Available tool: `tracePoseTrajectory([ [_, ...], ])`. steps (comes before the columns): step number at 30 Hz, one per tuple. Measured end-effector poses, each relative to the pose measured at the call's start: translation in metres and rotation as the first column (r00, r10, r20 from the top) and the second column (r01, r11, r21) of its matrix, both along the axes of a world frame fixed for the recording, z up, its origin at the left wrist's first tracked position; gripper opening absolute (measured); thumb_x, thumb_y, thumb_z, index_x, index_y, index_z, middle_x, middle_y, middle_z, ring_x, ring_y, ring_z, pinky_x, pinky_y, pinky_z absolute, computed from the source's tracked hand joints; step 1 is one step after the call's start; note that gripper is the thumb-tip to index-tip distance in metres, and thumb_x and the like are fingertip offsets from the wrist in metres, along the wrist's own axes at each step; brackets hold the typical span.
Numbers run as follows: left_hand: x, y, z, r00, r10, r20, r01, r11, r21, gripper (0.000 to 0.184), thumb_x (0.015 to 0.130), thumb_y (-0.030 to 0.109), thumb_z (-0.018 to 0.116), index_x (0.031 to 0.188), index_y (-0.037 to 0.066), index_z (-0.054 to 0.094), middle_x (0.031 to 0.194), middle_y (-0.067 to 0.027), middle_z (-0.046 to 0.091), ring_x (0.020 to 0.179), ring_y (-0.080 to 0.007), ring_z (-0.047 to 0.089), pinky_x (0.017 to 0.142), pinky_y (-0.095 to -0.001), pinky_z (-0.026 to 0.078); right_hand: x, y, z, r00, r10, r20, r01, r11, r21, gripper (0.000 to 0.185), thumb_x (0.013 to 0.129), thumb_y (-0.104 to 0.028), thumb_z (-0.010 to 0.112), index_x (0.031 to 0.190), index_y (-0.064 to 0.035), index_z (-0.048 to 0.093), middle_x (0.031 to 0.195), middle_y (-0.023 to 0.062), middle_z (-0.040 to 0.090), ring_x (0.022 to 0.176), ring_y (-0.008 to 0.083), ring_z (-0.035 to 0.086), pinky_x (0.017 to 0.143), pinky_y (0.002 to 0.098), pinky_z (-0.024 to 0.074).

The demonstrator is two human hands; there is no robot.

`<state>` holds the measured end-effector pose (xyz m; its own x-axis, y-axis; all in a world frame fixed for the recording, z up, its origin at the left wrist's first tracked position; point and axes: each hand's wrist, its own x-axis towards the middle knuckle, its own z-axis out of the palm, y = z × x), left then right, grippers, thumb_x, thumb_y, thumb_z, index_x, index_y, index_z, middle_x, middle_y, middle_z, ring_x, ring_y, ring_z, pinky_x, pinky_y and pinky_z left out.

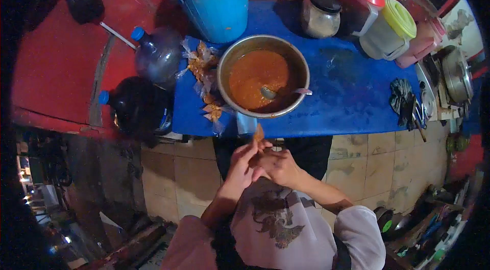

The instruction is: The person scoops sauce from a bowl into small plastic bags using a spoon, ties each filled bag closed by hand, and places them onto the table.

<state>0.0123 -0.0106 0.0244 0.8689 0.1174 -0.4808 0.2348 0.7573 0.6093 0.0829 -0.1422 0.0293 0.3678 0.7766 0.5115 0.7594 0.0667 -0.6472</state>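
Just in front of my body, my left hand (241, 164) and my right hand (279, 166) are closed together around a small clear plastic bag of orange sauce (259, 132). The filled end points up toward the table edge; the rest of the bag is hidden among my fingers. Beyond them stands a metal pot (225, 97) of orange-red sauce (258, 73), with a spoon (268, 92) resting in it. Left of the pot lie several tied sauce bags (198, 63). A translucent plastic piece (246, 123) sits at the table edge by the pot.
A blue-covered table (352, 101) carries a blue bucket (217, 12), a dark-lidded jar (321, 15) and several lidded pitchers (389, 30). Two large bottles (158, 55) stand at the left. Crumpled black plastic (402, 97) and utensils (418, 115) lie at the right.
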Motion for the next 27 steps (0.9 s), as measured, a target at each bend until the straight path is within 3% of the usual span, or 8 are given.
tracePoseTrajectory([
  [4, 0.005, 0.005, -0.021, 0.959, 0.113, 0.261, -0.064, 0.98, -0.19, 0.014, 0.094, 0.017, 0.051, 0.091, 0.005, 0.056, 0.099, -0.0067, 0.052, 0.101, -0.0192, 0.048, 0.093, -0.038, 0.041, -0.014, -0.006, -0.026, 0.821, -0.055, -0.568, 0.162, 0.977, 0.139, 0.029, 0.082, -0.025, 0.065, 0.068, -0.0047, 0.05, 0.067, 0.0079, 0.051, 0.06, 0.0232, 0.051, 0.054, 0.0325, 0.0413],
  [8, 0.011, -0.002, -0.022, 0.919, 0.198, 0.342, -0.173, 0.98, -0.102, 0.014, 0.094, 0.02, 0.051, 0.102, 0.008, 0.05, 0.097, -0.0054, 0.05, 0.094, -0.0183, 0.05, 0.083, -0.035, 0.041, 0.002, -0.013, -0.004, -0.045, 0.48, -0.876, 0.257, 0.853, 0.454, 0.024, 0.095, -0.029, 0.048, 0.086, -0.0067, 0.048, 0.081, 0.0039, 0.044, 0.061, 0.0147, 0.034, 0.056, 0.0292, 0.0357],
  [10, 0.007, 0.003, -0.015, 0.961, 0.019, 0.275, -0.058, 0.989, 0.136, 0.014, 0.094, 0.013, 0.049, 0.106, 0.006, 0.049, 0.101, -0.0091, 0.053, 0.093, -0.0244, 0.053, 0.078, -0.0367, 0.04, 0.007, -0.004, -0.011, 0.331, 0.161, -0.93, 0.251, 0.935, 0.251, 0.023, 0.095, -0.025, 0.048, 0.083, -0.0058, 0.049, 0.09, 0.0085, 0.047, 0.078, 0.0196, 0.042, 0.068, 0.0352, 0.0403],
  [12, 0.005, -0.007, 0.001, 0.969, -0.246, 0.003, 0.076, 0.309, 0.948, 0.022, 0.091, 0.011, 0.05, 0.111, 0.001, 0.045, 0.102, -0.0192, 0.054, 0.09, -0.0317, 0.058, 0.077, -0.0418, 0.044, 0.013, -0.004, -0.018, 0.633, -0.188, -0.751, 0.329, 0.943, 0.04, 0.022, 0.095, -0.02, 0.047, 0.08, -0.0049, 0.05, 0.099, 0.0131, 0.05, 0.095, 0.0246, 0.05, 0.079, 0.0412, 0.0448],
  [14, 0.011, -0.002, 0.013, 0.933, -0.275, -0.231, 0.282, 0.165, 0.945, 0.031, 0.084, 0.009, 0.055, 0.112, -0.003, 0.046, 0.104, -0.0272, 0.054, 0.094, -0.0401, 0.058, 0.078, -0.047, 0.045, 0.026, -0.008, -0.02, 0.948, -0.221, 0.228, 0.223, 0.975, 0.015, 0.017, 0.093, -0.011, 0.048, 0.079, -0.0024, 0.05, 0.112, 0.0183, 0.051, 0.115, 0.0325, 0.045, 0.095, 0.0476, 0.0397],
  [16, 0.015, 0.004, 0.011, 0.844, -0.369, -0.389, 0.3, -0.277, 0.913, 0.033, 0.077, 0.009, 0.059, 0.108, -0.001, 0.054, 0.102, -0.0264, 0.057, 0.094, -0.0434, 0.057, 0.076, -0.0491, 0.046, 0.026, -0.005, -0.026, 0.942, -0.249, 0.227, 0.244, 0.968, 0.05, 0.013, 0.089, -0.006, 0.052, 0.078, -0.0013, 0.055, 0.116, 0.0173, 0.056, 0.11, 0.0333, 0.054, 0.092, 0.0432, 0.0451],
  [18, 0.018, 0.003, 0.019, 0.889, -0.321, -0.327, 0.237, -0.289, 0.928, 0.021, 0.074, 0.01, 0.061, 0.092, 0.0, 0.062, 0.091, -0.0191, 0.062, 0.082, -0.0396, 0.061, 0.07, -0.0468, 0.049, 0.019, -0.01, -0.036, 0.861, -0.157, -0.485, 0.175, 0.985, -0.009, 0.01, 0.087, -0.005, 0.057, 0.08, -0.0002, 0.061, 0.103, 0.017, 0.062, 0.085, 0.0264, 0.065, 0.077, 0.0347, 0.0518],
  [27, 0.015, 0.005, -0.001, 0.856, -0.392, 0.336, -0.373, -0.02, 0.928, 0.022, 0.067, 0.002, 0.072, 0.087, 0.011, 0.073, 0.075, -0.0038, 0.063, 0.064, -0.0197, 0.063, 0.06, -0.0306, 0.053, 0.026, -0.004, -0.033, 0.156, -0.103, -0.982, 0.342, 0.939, -0.044, 0.009, 0.084, -0.01, 0.068, 0.084, -0.0016, 0.066, 0.074, 0.0038, 0.066, 0.066, 0.0056, 0.057, 0.058, 0.0222, 0.0462],
])
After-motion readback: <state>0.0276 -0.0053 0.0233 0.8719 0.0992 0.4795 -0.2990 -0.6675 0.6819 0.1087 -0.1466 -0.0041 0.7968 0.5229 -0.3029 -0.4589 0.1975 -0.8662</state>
